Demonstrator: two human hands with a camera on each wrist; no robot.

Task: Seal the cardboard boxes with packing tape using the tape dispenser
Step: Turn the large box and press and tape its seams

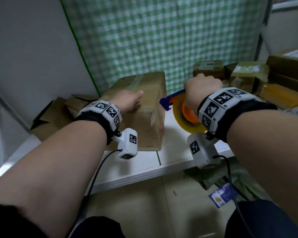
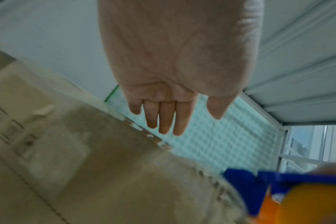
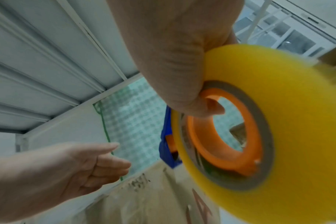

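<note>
A brown cardboard box (image 1: 144, 117) stands on the white table (image 1: 144, 167), with clear tape along its top. My left hand (image 1: 136, 97) reaches over the box's top with straight fingers; in the left wrist view the fingers (image 2: 164, 119) are spread flat above the box (image 2: 86, 166), and I cannot tell whether they touch it. My right hand (image 1: 201, 88) grips the tape dispenser just right of the box. The dispenser has a blue frame (image 1: 167, 102), a yellow tape roll (image 1: 182, 119) and an orange core (image 3: 220, 144). Its blue front (image 3: 166, 144) sits close to the box's right side.
More cardboard boxes (image 1: 248, 74) are piled at the back right of the table. Flattened cardboard (image 1: 58, 114) lies at the left. A green checked curtain (image 1: 162, 40) hangs behind. The table edge runs in front of me, with green fabric (image 1: 230, 182) on the floor below.
</note>
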